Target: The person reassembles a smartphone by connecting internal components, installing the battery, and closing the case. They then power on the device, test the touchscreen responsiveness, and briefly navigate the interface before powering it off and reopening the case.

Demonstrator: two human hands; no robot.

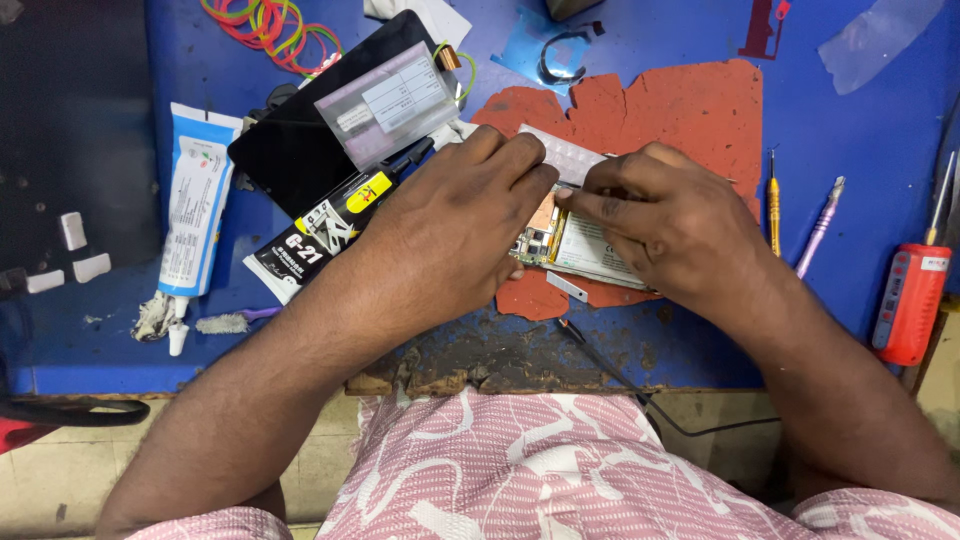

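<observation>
Head view looks down on both hands meeting over an opened phone (560, 245) lying on a torn red mat (690, 110). Left hand (455, 230) curls over the phone's near-left end, fingers bent onto its top edge, gripping it. Right hand (665, 225) presses fingertips on the exposed circuit board and white battery, steadying rather than clenching. Just left of the left hand lie a black glue tube (340, 215) and a dark tablet (320, 120); farther left, a white-and-blue tube (197, 205). Right of the right hand, a yellow tool (773, 205), a purple tool (820, 225) and a red screwdriver (910, 300) leave open blue counter (860, 120) between. The counter's chipped near edge sits below the wrists.
</observation>
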